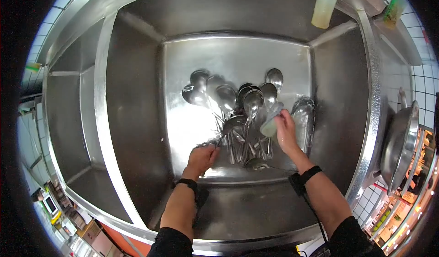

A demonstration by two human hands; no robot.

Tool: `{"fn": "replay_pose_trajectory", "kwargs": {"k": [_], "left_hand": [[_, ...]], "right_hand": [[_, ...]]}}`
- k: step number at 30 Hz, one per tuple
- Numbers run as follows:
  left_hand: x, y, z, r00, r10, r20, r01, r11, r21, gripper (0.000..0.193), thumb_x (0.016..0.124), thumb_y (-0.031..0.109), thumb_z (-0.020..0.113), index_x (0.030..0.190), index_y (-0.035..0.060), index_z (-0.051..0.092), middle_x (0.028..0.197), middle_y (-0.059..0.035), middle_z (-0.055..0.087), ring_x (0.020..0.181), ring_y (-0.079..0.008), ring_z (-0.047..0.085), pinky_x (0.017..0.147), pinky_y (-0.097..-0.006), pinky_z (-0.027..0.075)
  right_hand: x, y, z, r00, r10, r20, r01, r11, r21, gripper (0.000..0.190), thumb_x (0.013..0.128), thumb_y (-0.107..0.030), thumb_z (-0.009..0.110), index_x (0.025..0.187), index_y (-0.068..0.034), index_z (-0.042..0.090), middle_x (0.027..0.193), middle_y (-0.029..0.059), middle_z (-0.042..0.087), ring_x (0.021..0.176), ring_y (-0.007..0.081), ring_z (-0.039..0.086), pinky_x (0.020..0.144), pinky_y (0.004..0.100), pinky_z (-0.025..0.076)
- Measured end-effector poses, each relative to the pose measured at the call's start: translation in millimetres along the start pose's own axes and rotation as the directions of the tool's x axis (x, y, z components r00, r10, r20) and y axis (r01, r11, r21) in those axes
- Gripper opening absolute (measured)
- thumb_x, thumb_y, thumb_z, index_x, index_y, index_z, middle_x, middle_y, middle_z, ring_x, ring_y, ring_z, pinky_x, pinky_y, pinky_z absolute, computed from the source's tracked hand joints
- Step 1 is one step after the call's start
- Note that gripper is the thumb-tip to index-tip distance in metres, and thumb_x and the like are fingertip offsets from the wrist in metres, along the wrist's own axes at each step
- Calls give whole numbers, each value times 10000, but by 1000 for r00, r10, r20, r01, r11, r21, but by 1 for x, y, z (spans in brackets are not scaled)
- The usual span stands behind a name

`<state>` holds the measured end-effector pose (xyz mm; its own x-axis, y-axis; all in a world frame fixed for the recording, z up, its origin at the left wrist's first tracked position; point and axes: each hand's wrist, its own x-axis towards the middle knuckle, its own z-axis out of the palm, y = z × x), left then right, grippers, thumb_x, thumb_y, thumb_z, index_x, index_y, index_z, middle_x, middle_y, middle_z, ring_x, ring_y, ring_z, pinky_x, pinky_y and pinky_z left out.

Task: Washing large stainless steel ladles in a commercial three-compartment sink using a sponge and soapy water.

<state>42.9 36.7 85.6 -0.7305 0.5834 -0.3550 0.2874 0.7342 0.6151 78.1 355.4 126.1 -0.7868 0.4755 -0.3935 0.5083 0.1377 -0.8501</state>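
My left hand (203,159) grips the handle of a metal spoon (235,123), its bowl pointing away to the upper right. A pale green and greyish cleaning pad, apparently a sponge (269,127), is pinched in my right hand (286,130), to the right of that spoon. Between and beyond my hands, several large metal spoons (253,102) lie heaped on the bottom of a stainless steel sink (236,51). Nearer me, another spoon (255,163) lies apart from the heap. Some handles overlap, and my right hand may hide parts of the pile.
A shiny oblong metal thing (303,118), blurred, lies by the right sink wall. A second basin (73,119) adjoins on the left behind a steel divider (103,119). A pale pipe (325,8) hangs over the far right corner. Outside the right rim is a metal pan (399,147).
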Motion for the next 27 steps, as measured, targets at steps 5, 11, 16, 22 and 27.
{"fn": "replay_pose_trajectory", "kwargs": {"k": [5,11,16,22,27], "left_hand": [[12,1,-5,989,149,24,-151,983,107,280,947,301,563,764,91,584,574,-148,589,548,-364,609,517,-478,494],[30,-14,-2,970,242,16,-236,926,295,271,929,358,577,802,119,601,602,-105,621,541,-321,625,512,-447,505],[31,-19,2,960,279,-8,-269,932,242,248,902,367,607,822,133,624,598,-94,622,548,-296,633,500,-447,499],[27,-15,6,959,278,-63,-244,915,321,299,899,374,611,739,122,598,598,-108,614,534,-298,625,493,-451,496],[24,-13,1,987,159,-2,-152,947,281,329,893,375,611,691,116,587,588,-124,602,538,-325,623,498,-454,501]], "right_hand": [[9,-37,22,989,-130,75,139,982,-130,275,977,-204,518,1143,15,527,897,191,602,819,281,596,766,390,468],[11,-47,30,757,-472,452,627,721,-296,235,913,-104,572,1131,-16,577,1042,196,621,945,396,598,810,457,479],[4,-49,41,727,-382,570,652,645,-398,242,900,-90,587,1127,-7,597,1027,164,618,981,359,594,851,437,471],[2,-49,73,575,-307,758,814,127,-566,211,831,-166,578,1008,-108,677,1000,60,643,982,233,614,834,392,477],[-13,-39,116,585,-297,755,771,-85,-631,149,818,-209,584,869,-136,703,858,31,677,881,195,617,805,371,411]]}}
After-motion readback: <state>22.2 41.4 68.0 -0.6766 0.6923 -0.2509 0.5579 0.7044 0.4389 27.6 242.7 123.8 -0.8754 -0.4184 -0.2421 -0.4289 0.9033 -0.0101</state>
